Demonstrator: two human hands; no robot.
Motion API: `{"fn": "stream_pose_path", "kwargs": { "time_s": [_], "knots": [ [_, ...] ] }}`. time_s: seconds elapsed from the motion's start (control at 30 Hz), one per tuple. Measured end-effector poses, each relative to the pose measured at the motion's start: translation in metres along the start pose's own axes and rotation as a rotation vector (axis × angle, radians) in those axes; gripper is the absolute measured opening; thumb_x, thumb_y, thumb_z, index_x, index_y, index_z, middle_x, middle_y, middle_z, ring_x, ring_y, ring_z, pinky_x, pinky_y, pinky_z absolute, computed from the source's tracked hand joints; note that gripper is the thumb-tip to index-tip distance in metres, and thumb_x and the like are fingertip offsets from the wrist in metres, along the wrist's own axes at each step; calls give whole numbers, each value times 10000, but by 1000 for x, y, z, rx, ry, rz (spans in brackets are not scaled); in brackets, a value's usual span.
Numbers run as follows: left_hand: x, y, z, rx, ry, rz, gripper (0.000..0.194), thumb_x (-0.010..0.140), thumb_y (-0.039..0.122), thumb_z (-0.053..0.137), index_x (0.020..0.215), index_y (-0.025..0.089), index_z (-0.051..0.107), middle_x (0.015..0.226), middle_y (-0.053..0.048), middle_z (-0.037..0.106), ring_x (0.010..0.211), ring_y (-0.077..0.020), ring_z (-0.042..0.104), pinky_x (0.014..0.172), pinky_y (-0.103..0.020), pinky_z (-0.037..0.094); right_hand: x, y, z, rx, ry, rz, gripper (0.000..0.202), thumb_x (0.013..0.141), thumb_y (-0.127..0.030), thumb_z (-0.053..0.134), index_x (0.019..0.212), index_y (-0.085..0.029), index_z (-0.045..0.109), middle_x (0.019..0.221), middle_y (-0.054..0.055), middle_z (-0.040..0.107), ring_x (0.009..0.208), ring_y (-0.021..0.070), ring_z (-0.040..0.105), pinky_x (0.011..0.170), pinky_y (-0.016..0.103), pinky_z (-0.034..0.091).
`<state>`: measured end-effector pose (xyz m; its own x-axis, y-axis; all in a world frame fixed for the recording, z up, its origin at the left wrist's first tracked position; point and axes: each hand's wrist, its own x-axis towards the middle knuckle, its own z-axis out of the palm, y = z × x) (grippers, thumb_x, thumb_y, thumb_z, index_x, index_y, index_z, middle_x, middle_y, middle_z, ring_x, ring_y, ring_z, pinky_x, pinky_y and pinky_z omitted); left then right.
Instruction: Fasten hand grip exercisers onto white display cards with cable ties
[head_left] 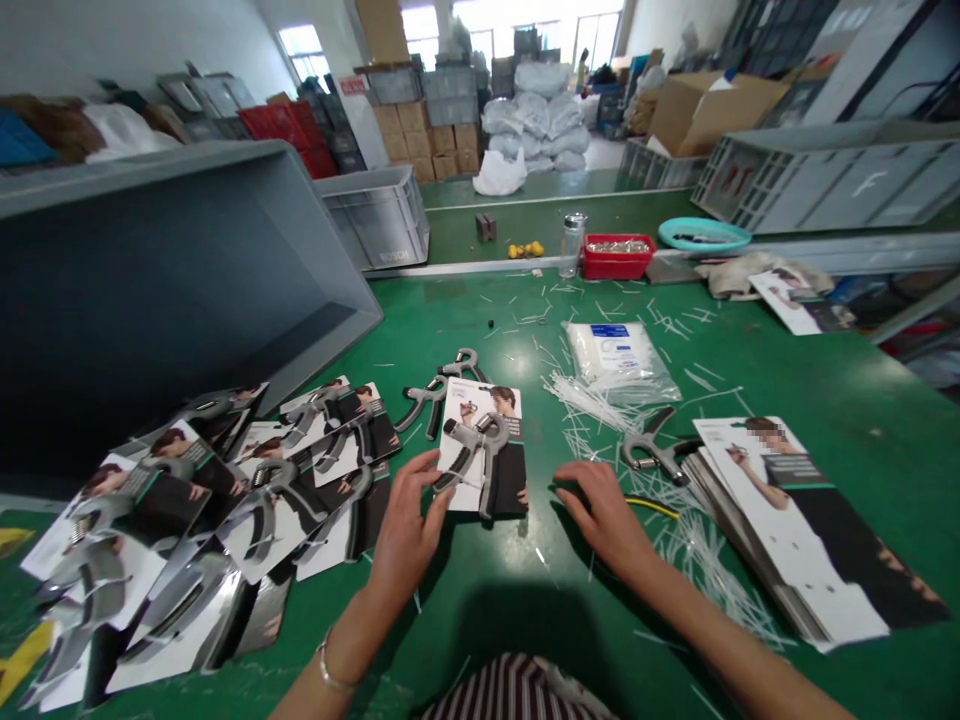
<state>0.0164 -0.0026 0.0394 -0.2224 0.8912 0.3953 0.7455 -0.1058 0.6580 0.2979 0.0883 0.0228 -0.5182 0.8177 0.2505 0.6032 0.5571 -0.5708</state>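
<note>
While a gray plastic crate (187,270) lies tipped at ten o'clock, carded hand grip strengtheners (274,480) heap between eight and nine o'clock on a green worktable (810,390), all bearings taken from the printed backing card (511,480) at the dial's center. At eight o'clock, a worker's left hand (409,515), a bracelet (330,662) at its wrist, pinches the lower left handle end of the hand grip strengthener (490,470) lying on that card. Two loose grips (424,398) sit around eleven o'clock, just behind the card. The right hand (600,510) rests at four o'clock, fingers bent, thumb parted from the index finger. White zip ties (592,400) fan out near two o'clock beside a clear plastic bag (619,355); another grip (654,450) lies at three. Between three and four o'clock, more printed cards (795,520) stand stacked, leaning askew.
</note>
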Motion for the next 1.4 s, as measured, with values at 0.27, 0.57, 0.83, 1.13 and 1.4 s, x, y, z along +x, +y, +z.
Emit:
{"fn": "stream_pose_path", "kwargs": {
  "time_s": [0.27, 0.57, 0.83, 1.13, 1.4],
  "knots": [
    [-3, -5, 32, -948, 42, -819, 558, 744, 332, 793, 1216, 172, 540, 1326, -159, 593, 1041, -224, 671, 906, -358, 533, -46, 54, -26, -464, -173, 99, 425, 851, -323, 583, 1233, -139, 611, 1122, 198, 633, 989, 372, 569, 843, 526, 462],
    [17, -4, 83, -959, -12, -667, 405, 699, 299, 785, 1031, 129, 625, 1003, -84, 727, 834, -192, 684, 722, -271, 541, 11, 23, -50, 660, -257, 487, 489, 932, -516, 462, 1269, -184, 586, 972, 81, 661, 770, 218, 620, 710, 360, 506],
    [15, -5, 81, -916, -153, -661, 434, 753, 411, 714, 1056, 163, 525, 797, -14, 663, 495, -143, 605, 338, -213, 439, 52, 10, -11, -632, -294, -265, 523, 920, -122, 413, 1436, -191, 463, 1063, 167, 626, 985, 327, 526, 828, 458, 432],
    [15, -4, 79, -922, -165, -646, 422, 774, 422, 706, 1052, 168, 515, 788, -14, 650, 514, -149, 618, 330, -205, 449, 71, -5, -1, -692, -204, -365, 563, 910, -86, 361, 1459, -187, 430, 1096, 183, 616, 1031, 353, 508, 870, 494, 382],
    [15, -6, 81, -948, -143, -676, 434, 747, 404, 737, 1043, 160, 534, 815, -25, 653, 540, -150, 624, 329, -192, 434, 83, 3, 4, -526, -494, -287, 176, 872, -175, 529, 1028, -158, 611, 974, 110, 662, 882, 238, 611, 735, 305, 438]
  ]
}}
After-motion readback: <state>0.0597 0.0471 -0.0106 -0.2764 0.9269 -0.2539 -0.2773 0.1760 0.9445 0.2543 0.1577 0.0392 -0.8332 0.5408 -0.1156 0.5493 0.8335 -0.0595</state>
